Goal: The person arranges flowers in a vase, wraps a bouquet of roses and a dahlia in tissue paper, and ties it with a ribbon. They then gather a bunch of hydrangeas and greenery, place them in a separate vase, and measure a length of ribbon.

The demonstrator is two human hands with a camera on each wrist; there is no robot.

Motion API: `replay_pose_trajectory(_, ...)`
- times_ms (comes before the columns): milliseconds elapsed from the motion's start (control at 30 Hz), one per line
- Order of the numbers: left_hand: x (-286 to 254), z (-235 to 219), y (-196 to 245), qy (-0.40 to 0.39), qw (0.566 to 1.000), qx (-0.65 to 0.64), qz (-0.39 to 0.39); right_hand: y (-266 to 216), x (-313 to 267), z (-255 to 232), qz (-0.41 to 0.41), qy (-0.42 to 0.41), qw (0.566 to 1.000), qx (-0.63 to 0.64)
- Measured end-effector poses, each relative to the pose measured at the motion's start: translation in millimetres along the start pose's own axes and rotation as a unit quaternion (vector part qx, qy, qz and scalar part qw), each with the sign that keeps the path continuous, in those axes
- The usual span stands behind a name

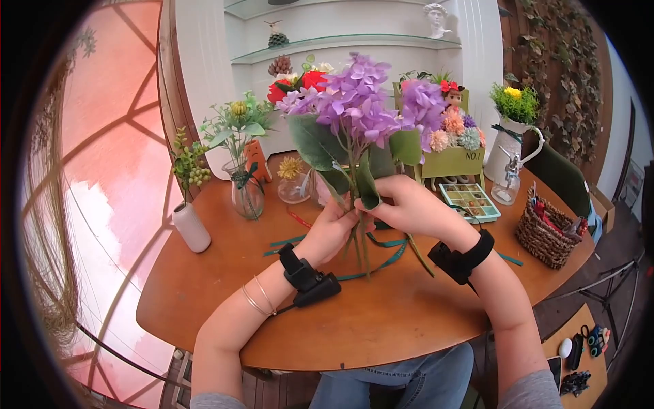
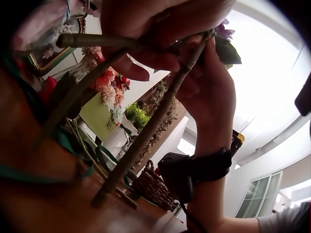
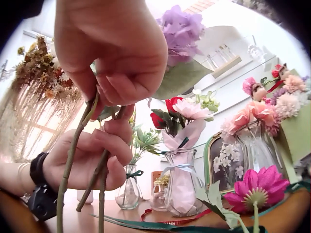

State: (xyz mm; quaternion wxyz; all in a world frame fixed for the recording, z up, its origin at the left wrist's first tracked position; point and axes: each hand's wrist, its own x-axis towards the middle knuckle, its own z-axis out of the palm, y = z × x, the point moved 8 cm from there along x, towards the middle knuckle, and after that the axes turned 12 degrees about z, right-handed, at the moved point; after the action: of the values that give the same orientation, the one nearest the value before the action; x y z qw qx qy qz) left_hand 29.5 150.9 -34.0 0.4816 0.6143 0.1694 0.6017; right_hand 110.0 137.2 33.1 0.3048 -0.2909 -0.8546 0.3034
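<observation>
A bunch of purple artificial flowers [image 1: 361, 102] with broad green leaves stands upright above the table's middle in the head view. My left hand [image 1: 330, 232] grips its stems just below the leaves. Close beside it, my right hand [image 1: 415, 208] pinches the upper stems and the base of a leaf. In the right wrist view several bare stems [image 3: 68, 174] hang below both hands, and the left hand [image 3: 87, 160] has its fingers curled round them. The left wrist view shows a thick stem [image 2: 150, 126] slanting down from the fingers.
Green ribbons [image 1: 388, 262] lie on the wooden table [image 1: 286, 341] beneath the stems. Glass vases [image 1: 246, 194], a white vase [image 1: 191, 228], a compartment box [image 1: 471, 203] and a wicker basket [image 1: 548, 235] stand around. A pink flower [image 3: 257, 191] is low in the right wrist view.
</observation>
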Motion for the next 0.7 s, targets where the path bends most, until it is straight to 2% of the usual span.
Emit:
replay_pose_trajectory(33, 0, 0, 1, 0.0, 1.0, 0.0, 0.0, -1, 0, 1, 0.0, 0.0, 1.0, 0.0)
replay_pose_trajectory(100, 0, 3, 5, -0.003, 1.0, 0.002, 0.018, -5, -2, -5, -0.006, 0.075, 0.996, -0.046)
replay_pose_trajectory(133, 0, 5, 5, -0.004, 1.0, 0.001, 0.016, -7, -3, -2, -0.004, 0.076, 0.996, -0.045)
replay_pose_trajectory(200, -1, 3, 9, 0.043, 0.998, -0.011, 0.035, -11, -7, -8, 0.009, 0.154, 0.985, -0.083)
replay_pose_trajectory(233, -1, 4, 9, 0.043, 0.998, -0.011, 0.034, -11, -7, -6, 0.009, 0.154, 0.985, -0.082)
replay_pose_trajectory(300, -1, 4, 12, 0.049, 0.997, -0.016, 0.053, -16, -11, -12, -0.017, 0.223, 0.968, -0.111)
replay_pose_trajectory(333, 0, 1, 11, 0.048, 0.997, -0.015, 0.053, -14, -10, -13, -0.018, 0.223, 0.968, -0.111)
replay_pose_trajectory(400, 2, 6, 13, -0.039, 0.996, 0.004, 0.08, 5, -5, -22, 0.056, 0.233, 0.967, -0.082)
replay_pose_trajectory(500, 1, 2, 12, -0.029, 0.995, 0.049, 0.081, 20, 4, -26, 0.067, 0.216, 0.973, -0.045)
replay_pose_trajectory(533, 2, 1, 13, -0.029, 0.995, 0.049, 0.081, 25, 7, -26, 0.066, 0.216, 0.973, -0.045)
replay_pose_trajectory(600, 2, 3, 11, -0.053, 0.994, 0.062, 0.067, 37, 15, -17, 0.047, 0.137, 0.983, 0.112)
replay_pose_trajectory(633, 1, 4, 12, -0.053, 0.994, 0.063, 0.066, 41, 16, -15, 0.047, 0.137, 0.983, 0.112)
replay_pose_trajectory(700, 0, 7, 11, -0.066, 0.996, 0.042, 0.047, 32, 13, -13, -0.012, 0.147, 0.984, 0.105)
